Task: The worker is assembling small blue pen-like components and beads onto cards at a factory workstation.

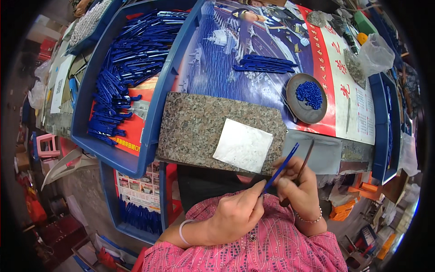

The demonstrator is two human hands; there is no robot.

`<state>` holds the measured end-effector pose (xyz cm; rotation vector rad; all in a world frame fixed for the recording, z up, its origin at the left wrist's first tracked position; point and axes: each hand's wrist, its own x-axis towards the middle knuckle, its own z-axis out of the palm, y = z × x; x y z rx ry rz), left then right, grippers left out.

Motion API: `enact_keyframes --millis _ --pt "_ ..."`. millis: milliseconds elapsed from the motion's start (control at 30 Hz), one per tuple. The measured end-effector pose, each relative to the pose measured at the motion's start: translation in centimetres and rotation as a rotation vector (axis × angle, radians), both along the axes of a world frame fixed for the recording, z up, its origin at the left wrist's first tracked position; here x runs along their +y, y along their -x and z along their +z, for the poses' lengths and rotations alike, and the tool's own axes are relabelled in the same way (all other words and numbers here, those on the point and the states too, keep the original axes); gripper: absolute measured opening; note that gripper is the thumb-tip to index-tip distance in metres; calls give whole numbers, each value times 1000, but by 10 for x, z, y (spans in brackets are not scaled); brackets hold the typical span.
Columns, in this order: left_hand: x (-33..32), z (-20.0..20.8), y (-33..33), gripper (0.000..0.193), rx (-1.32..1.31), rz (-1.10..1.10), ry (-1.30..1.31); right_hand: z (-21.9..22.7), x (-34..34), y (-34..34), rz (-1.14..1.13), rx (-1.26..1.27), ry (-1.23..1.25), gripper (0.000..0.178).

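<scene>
My left hand (238, 215) is closed on the lower end of a slim blue two-pronged metal piece (280, 168), which slants up to the right. Between the fingers of my right hand (299, 188) is a thin dark rod-like tool (308, 154), its tip pointing up. Those right fingertips are also at the blue piece, close to its middle. Both hands are in front of the granite slab (195, 122), on which a white square sheet (244, 144) lies. Beyond the slab rests a small stack of similar blue pieces (265, 64). Small blue beads (309, 94) sit in a round dark dish (312, 117).
A large blue tray (156, 109) at the left holds many blue pieces (140, 50). Below it is another blue bin (108, 195). At the right stand a blue bin (380, 131) and a clear plastic bag (377, 54). A printed poster (199, 77) covers the tabletop.
</scene>
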<state>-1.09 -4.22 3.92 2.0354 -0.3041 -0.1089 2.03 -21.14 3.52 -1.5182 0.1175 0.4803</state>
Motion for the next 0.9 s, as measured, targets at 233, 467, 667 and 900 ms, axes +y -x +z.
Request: enact_keyframes --millis 233,467,667,900 --pt "0 -2 2 34 8 -12 40 3 4 -10 -97 170 -223 26" --pt "-2 -1 -4 27 75 11 156 0 7 -9 -129 115 -218 21" --pt "-3 -11 -5 18 105 29 160 2 8 -7 -95 92 -181 22" --pt "0 -19 -4 14 58 52 268 14 15 -9 -79 59 -135 18"
